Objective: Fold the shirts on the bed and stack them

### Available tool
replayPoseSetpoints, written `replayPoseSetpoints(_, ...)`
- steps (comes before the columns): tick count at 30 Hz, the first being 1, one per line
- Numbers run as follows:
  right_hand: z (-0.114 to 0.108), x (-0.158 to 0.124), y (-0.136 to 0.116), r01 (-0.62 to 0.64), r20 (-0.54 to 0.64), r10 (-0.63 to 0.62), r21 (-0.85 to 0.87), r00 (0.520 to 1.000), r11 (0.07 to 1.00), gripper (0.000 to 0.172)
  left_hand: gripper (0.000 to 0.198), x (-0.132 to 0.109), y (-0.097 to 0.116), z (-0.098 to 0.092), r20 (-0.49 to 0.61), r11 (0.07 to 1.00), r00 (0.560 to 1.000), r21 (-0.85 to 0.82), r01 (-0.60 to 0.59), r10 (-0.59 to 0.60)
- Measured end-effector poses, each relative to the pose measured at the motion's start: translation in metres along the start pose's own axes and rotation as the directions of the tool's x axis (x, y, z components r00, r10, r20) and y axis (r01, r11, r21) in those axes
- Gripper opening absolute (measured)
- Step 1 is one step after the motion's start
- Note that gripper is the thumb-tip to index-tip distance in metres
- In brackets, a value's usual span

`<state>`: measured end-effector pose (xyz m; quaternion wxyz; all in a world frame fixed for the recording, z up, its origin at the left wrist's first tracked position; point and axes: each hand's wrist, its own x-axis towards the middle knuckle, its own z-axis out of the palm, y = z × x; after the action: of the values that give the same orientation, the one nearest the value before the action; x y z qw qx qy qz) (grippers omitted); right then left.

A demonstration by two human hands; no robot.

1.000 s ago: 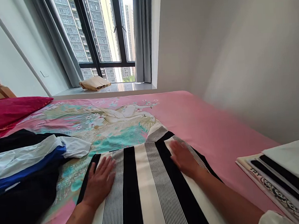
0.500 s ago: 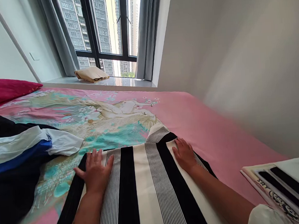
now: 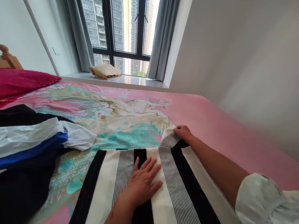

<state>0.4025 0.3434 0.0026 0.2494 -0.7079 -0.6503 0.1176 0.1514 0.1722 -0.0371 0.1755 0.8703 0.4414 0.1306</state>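
A black-and-white striped cloth (image 3: 176, 199) lies spread on the pink printed bedsheet (image 3: 211, 121) in front of me. My left hand (image 3: 143, 182) rests flat on the middle of the cloth with its fingers spread. My right hand (image 3: 183, 133) reaches to the cloth's far edge, where its fingers close on a small striped flap (image 3: 169, 138) that sticks out beyond the edge.
A heap of black, white and blue clothes (image 3: 21, 148) lies on the left of the bed. A red pillow (image 3: 11, 82) sits at the far left by a wooden bedpost. A tan folded cloth (image 3: 105, 71) is on the window sill. A grey wall runs along the right.
My left hand slid from the cloth's left edge to its middle. My right hand moved forward from the cloth's surface to the far flap and closed on it. The view shifted right.
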Motion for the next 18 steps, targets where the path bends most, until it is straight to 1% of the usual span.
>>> replayPoseSetpoints(1, -0.003, -0.011, -0.003, 0.033, -0.021, -0.032, 0.038, 0.999, 0.999, 0.031, 0.056, 0.0, -0.001, 0.0, 0.006, 1.0, 1.0, -0.002, 0.002, -0.002)
replayPoseSetpoints(3, -0.015, -0.045, -0.005, 0.168, -0.092, -0.159, 0.106, 0.983, 0.98, 0.022, 0.056, 0.0, -0.001, 0.0, 0.008, 1.0, 1.0, -0.005, 0.003, -0.003)
replayPoseSetpoints(4, -0.022, -0.067, -0.004, 0.315, -0.165, -0.29, 0.152, 0.943, 0.937, 0.015, 0.056, 0.0, -0.001, 0.001, 0.005, 1.0, 1.0, -0.006, 0.002, -0.002)
replayPoseSetpoints(5, -0.031, -0.091, -0.001, 0.497, -0.196, -0.463, 0.19, 0.864, 0.847, 0.007, 0.056, 0.0, -0.001, 0.001, 0.0, 1.0, 1.0, -0.007, 0.0, 0.0)
replayPoseSetpoints(6, -0.039, -0.115, 0.003, 0.659, -0.181, -0.634, 0.206, 0.752, 0.723, 0.003, 0.056, 0.001, 0.0, 0.001, -0.006, 1.0, 1.0, -0.008, -0.003, 0.003)
replayPoseSetpoints(7, -0.046, -0.138, 0.008, 0.769, -0.099, -0.769, 0.205, 0.632, 0.606, 0.008, 0.055, 0.001, 0.0, 0.002, -0.015, 1.0, 1.0, -0.008, -0.005, 0.005)
replayPoseSetpoints(8, -0.053, -0.158, 0.013, 0.828, -0.028, -0.842, 0.204, 0.539, 0.523, 0.013, 0.055, 0.001, 0.001, 0.001, -0.025, 1.0, 1.0, -0.007, -0.007, 0.007)
replayPoseSetpoints(9, -0.057, -0.175, 0.019, 0.857, 0.037, -0.879, 0.208, 0.476, 0.472, 0.017, 0.055, 0.002, 0.002, 0.001, -0.035, 1.0, 0.999, -0.005, -0.011, 0.01)
replayPoseSetpoints(10, -0.06, -0.187, 0.024, 0.869, 0.091, -0.893, 0.208, 0.44, 0.449, 0.02, 0.054, 0.002, 0.003, 0.0, -0.045, 1.0, 0.999, -0.004, -0.017, 0.017)
replayPoseSetpoints(11, -0.062, -0.193, 0.028, 0.87, 0.12, -0.894, 0.206, 0.431, 0.447, 0.021, 0.053, 0.002, 0.003, 0.0, -0.057, 1.0, 0.998, -0.003, -0.026, 0.025)
replayPoseSetpoints(12, -0.062, -0.193, 0.032, 0.866, 0.123, -0.89, 0.205, 0.44, 0.456, 0.021, 0.053, 0.003, 0.003, -0.001, -0.066, 0.999, 0.997, -0.002, -0.035, 0.035)
replayPoseSetpoints(13, -0.062, -0.186, 0.034, 0.856, 0.097, -0.88, 0.202, 0.466, 0.476, 0.019, 0.053, 0.003, 0.002, -0.001, -0.072, 0.999, 0.996, -0.002, -0.044, 0.044)
replayPoseSetpoints(14, -0.062, -0.174, 0.034, 0.833, 0.051, -0.852, 0.19, 0.521, 0.52, 0.016, 0.054, 0.003, 0.002, -0.001, -0.074, 0.999, 0.996, -0.001, -0.05, 0.05)
replayPoseSetpoints(15, -0.062, -0.157, 0.032, 0.788, -0.014, -0.798, 0.167, 0.602, 0.592, 0.012, 0.055, 0.003, 0.0, 0.0, -0.074, 0.999, 0.996, -0.001, -0.049, 0.049)
replayPoseSetpoints(16, -0.064, -0.137, 0.028, 0.719, -0.095, -0.714, 0.14, 0.694, 0.681, 0.008, 0.056, 0.002, -0.001, 0.0, -0.072, 0.999, 0.997, 0.0, -0.041, 0.041)
replayPoseSetpoints(17, -0.066, -0.116, 0.022, 0.602, -0.179, -0.58, 0.103, 0.794, 0.792, 0.003, 0.057, 0.002, -0.003, 0.001, -0.072, 1.0, 0.997, 0.001, -0.029, 0.029)
replayPoseSetpoints(18, -0.069, -0.096, 0.015, 0.464, -0.247, -0.438, 0.053, 0.864, 0.884, 0.009, 0.057, 0.002, -0.004, 0.002, -0.073, 1.0, 0.997, 0.001, -0.02, 0.02)
